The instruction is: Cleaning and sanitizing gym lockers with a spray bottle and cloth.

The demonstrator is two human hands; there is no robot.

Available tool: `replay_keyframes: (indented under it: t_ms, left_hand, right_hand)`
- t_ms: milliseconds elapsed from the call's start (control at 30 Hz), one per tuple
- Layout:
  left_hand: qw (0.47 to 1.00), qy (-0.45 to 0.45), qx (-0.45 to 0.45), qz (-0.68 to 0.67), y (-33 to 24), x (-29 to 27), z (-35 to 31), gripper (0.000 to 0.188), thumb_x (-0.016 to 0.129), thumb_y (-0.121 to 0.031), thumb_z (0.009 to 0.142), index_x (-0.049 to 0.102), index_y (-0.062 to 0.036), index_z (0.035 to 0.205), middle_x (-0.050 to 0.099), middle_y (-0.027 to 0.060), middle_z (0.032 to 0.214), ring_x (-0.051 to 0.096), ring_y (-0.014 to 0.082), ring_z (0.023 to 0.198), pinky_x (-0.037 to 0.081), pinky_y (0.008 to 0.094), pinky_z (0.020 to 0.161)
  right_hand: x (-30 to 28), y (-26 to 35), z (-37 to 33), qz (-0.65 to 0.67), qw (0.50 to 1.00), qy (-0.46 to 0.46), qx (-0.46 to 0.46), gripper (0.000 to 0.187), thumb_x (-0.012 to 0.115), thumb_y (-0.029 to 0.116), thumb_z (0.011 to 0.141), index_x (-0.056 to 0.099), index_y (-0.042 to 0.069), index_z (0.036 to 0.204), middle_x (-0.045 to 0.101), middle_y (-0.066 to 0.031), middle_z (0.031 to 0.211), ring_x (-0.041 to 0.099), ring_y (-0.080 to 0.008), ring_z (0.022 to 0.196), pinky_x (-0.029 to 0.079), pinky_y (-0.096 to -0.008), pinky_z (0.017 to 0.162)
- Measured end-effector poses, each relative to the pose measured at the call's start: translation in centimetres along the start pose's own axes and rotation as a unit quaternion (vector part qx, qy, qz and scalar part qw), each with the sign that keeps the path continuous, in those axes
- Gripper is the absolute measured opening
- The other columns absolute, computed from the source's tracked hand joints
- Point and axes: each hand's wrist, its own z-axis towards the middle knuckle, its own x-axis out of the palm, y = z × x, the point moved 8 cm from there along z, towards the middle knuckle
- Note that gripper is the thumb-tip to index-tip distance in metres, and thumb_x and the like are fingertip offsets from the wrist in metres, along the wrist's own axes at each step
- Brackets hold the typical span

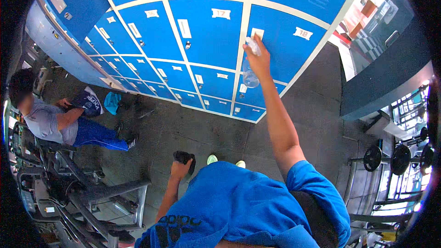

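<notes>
My right hand (260,63) is raised in front of a blue locker door (288,59), closed around a clear spray bottle (251,79) with a white spray head. The bottle hangs upright, close to the door's left edge. Beside the spray head is a white label plate (257,32) on the door; whether my fingers touch it I cannot tell. Down at my left side, my left hand (179,171) grips a dark cloth (184,157), bunched up and black. Its folds hide part of the fingers.
Rows of blue lockers (209,32) with white frames fill the wall ahead. At left a seated person (55,121) holds a dark bag (88,101) near a turquoise bag (112,103). Gym machines (92,193) stand at lower left, weight plates (400,159) at right. Dark tiles (220,140) cover the floor.
</notes>
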Motion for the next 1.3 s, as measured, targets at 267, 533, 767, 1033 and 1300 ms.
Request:
replay_keyframes:
  t_ms: [267, 533, 767, 1033, 1300]
  left_hand:
    - [0.992, 0.008, 0.11, 0.053, -1.0, -0.5, 5.6, 0.066, 0.071, -0.057, 0.081, 0.071, 0.0073, 0.093, 0.07, 0.03, 0.092, 0.069, 0.044, 0.092, 0.055, 0.0468, 0.081]
    - [0.992, 0.062, 0.109, -0.017, -0.1, -0.1, 7.6, 0.057, 0.072, -0.054, 0.082, 0.072, 0.0014, 0.098, 0.071, 0.0262, 0.098, 0.068, 0.0439, 0.096, 0.053, 0.048, 0.083]
    - [0.975, 0.096, 0.198, 0.039, -2.4, -0.7, 7.9, 0.046, 0.069, -0.045, 0.088, 0.07, -0.0017, 0.104, 0.071, 0.0225, 0.1, 0.066, 0.0429, 0.097, 0.051, 0.0479, 0.087]
    - [0.979, 0.107, 0.174, -0.011, -4.6, -0.5, 5.6, 0.05, 0.068, -0.051, 0.086, 0.071, -0.0031, 0.101, 0.072, 0.0201, 0.099, 0.068, 0.0413, 0.093, 0.052, 0.0472, 0.084]
    - [0.97, 0.024, 0.24, 0.041, -6.7, 1.6, 1.5, 0.048, 0.068, -0.05, 0.087, 0.072, -0.0027, 0.097, 0.071, 0.0233, 0.097, 0.068, 0.0413, 0.092, 0.053, 0.0482, 0.082]
  right_hand:
    - [-5.0, -3.3, -7.1, -0.02, 0.995, -0.1, 0.014, 0.037, 0.073, 0.029, 0.092, 0.067, 0.001, 0.115, 0.067, -0.005, 0.089, 0.063, -0.0101, 0.075, 0.055, -0.0273, 0.062]
    - [-9.1, -0.2, -7.2, -0.095, 0.97, -0.223, -0.022, 0.027, 0.074, 0.029, 0.092, 0.071, 0.003, 0.098, 0.063, -0.0008, 0.076, 0.058, -0.0073, 0.07, 0.048, -0.0265, 0.059]
    - [-8.4, 1.8, -7.3, -0.039, 0.966, -0.243, -0.081, 0.021, 0.075, 0.023, 0.09, 0.068, 0.003, 0.087, 0.059, -0.0011, 0.07, 0.05, -0.0081, 0.067, 0.042, -0.0289, 0.057]
    - [-10.1, 0.8, -7.7, -0.055, 0.968, -0.236, -0.059, 0.024, 0.074, 0.026, 0.091, 0.071, 0.003, 0.098, 0.064, 0.0, 0.076, 0.056, -0.0065, 0.07, 0.046, -0.0256, 0.06]
    - [-10.6, 1.1, -7.1, -0.088, 0.976, -0.185, -0.07, 0.022, 0.074, 0.023, 0.091, 0.072, 0.002, 0.099, 0.064, -0.0002, 0.075, 0.056, -0.0063, 0.069, 0.045, -0.0262, 0.06]
